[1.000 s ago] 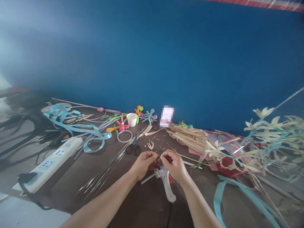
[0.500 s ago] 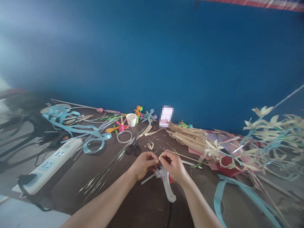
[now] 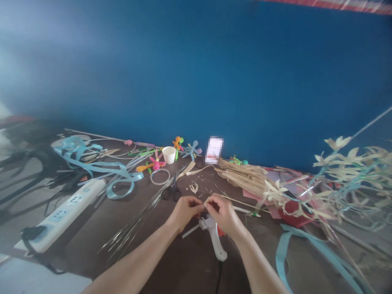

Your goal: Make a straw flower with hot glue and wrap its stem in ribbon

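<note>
My left hand (image 3: 186, 211) and my right hand (image 3: 223, 213) meet at the fingertips over the dark table. The right thumb and forefinger pinch a small pale piece, mostly covered by the fingers. The left fingers are closed against it; what they grip is hidden. Just below the hands lies a white glue gun (image 3: 217, 241) with an orange part, partly under my right hand. A glue stick (image 3: 190, 232) pokes out to its left. Pale husk scraps (image 3: 193, 188) lie beyond the fingertips, and black-handled scissors (image 3: 175, 192) rest to the left.
Thin metal wires (image 3: 134, 228) and a white power strip (image 3: 65, 216) lie left, near blue ribbon (image 3: 122, 169). A paper cup (image 3: 169, 155) and a pixelated phone-like screen (image 3: 214, 149) stand at the back. Dried husks (image 3: 241, 175), pale flowers (image 3: 352, 159) and teal ribbon (image 3: 284, 249) are right.
Both hands stay almost in place. The left fingers shift slightly toward the right fingertips, and less of the pale piece shows. Nothing on the table has moved.
</note>
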Available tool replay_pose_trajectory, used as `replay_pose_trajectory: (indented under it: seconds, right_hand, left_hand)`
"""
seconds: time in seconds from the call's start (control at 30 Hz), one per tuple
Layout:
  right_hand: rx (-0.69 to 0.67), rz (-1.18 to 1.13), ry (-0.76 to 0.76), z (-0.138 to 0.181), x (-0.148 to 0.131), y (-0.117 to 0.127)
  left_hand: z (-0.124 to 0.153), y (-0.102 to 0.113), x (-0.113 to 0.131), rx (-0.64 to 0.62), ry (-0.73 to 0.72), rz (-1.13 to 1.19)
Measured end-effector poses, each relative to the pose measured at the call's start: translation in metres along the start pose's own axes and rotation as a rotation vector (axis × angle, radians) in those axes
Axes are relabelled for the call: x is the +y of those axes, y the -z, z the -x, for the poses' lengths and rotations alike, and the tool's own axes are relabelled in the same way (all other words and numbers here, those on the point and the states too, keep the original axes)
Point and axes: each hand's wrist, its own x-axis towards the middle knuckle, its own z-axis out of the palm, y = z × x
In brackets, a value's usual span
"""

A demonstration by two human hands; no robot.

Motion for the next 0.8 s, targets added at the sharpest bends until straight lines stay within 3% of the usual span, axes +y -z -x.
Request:
replay_pose_trajectory:
  seconds: [0.3,0.8]
  right_hand:
    - [-0.016,-0.128,-0.080,-0.0009,-0.0007,-0.0010]
    - [0.008,-0.192,-0.144,-0.0009,0.0066,-0.0043]
  left_hand:
    - [-0.0006,0.0037,-0.0002,-0.029,0.099,0.158]
    - [0.0020,0.0022,0.0002,-0.107,0.110,0.104]
